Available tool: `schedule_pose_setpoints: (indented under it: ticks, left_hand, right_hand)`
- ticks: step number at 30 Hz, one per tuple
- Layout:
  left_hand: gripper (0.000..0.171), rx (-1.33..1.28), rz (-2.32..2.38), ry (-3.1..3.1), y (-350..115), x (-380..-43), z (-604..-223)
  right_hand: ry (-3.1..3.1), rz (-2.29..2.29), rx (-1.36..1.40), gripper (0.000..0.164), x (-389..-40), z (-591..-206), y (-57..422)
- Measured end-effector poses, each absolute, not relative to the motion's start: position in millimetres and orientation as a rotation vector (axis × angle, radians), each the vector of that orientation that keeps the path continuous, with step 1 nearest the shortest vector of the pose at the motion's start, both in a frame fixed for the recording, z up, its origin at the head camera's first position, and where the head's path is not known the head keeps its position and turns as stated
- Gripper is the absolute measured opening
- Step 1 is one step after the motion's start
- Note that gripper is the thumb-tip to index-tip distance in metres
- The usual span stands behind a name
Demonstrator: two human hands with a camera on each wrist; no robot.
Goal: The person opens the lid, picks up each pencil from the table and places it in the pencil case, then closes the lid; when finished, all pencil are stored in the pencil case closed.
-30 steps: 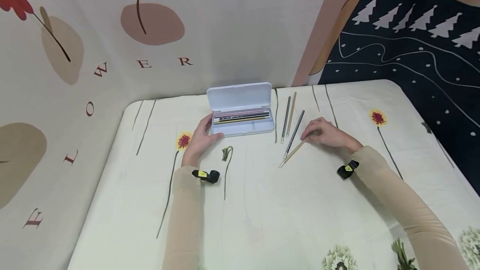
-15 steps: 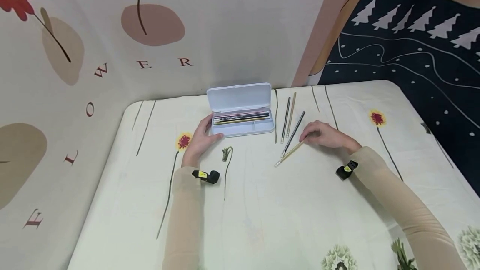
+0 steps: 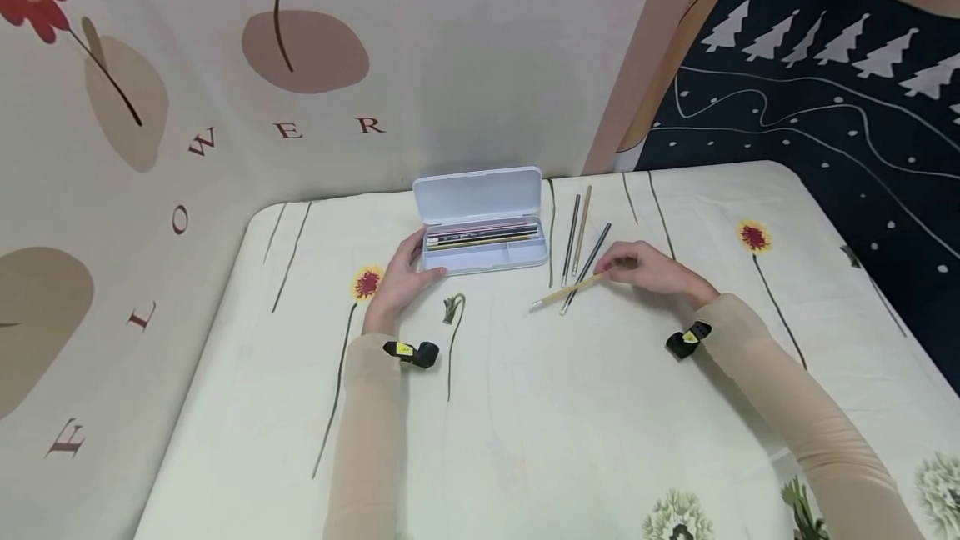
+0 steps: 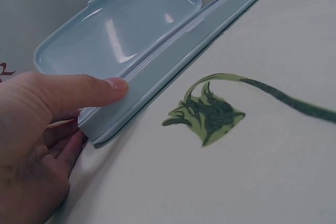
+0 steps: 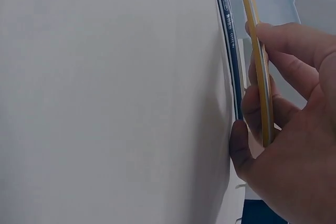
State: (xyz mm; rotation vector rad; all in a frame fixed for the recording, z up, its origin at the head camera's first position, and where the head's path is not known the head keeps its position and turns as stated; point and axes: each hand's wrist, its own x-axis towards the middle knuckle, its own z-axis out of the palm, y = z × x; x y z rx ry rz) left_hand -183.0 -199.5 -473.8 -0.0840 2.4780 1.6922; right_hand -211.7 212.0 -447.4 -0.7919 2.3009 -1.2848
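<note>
A pale blue pencil case stands with its lid raised at the back of the table, several pencils lying in its long compartment. My left hand holds its left end; in the left wrist view the thumb lies on the front wall and the other fingers are partly hidden beside the end. My right hand pinches a yellow pencil, tilted with its pale tip to the left. In the right wrist view, this yellow pencil passes between thumb and fingers, beside a dark blue pencil.
Right of the case, a dark pencil and a wood-coloured pencil lie side by side on the cloth. Another dark pencil lies slanted below the held one. A patterned wall rises behind the table.
My right hand has lifted the yellow pencil off the cloth and swung its free end leftward and up, across the slanted dark pencil. The left hand and case have stayed put.
</note>
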Motion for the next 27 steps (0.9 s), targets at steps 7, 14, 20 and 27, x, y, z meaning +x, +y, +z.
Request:
schedule_pose_setpoints:
  ticks: [7, 14, 20, 27]
  left_hand:
    - [0.084, -0.093, 1.678, 2.482, -200, -182, -473]
    - [0.085, -0.096, 1.670, 2.485, -200, -182, -473]
    - [0.085, -0.099, 1.670, 2.480, -200, -183, -474]
    - [0.084, -0.087, 1.683, 2.479, -201, -185, -477]
  right_hand:
    - [2.332, -1.294, -0.815, 0.016, -211, -443, 205]
    - [2.367, -1.288, -0.800, 0.017, -201, -421, 188]
    - [2.381, -1.294, -0.816, 0.016, -201, -417, 178]
    - [2.448, -1.315, -0.753, 0.015, -204, -421, 168]
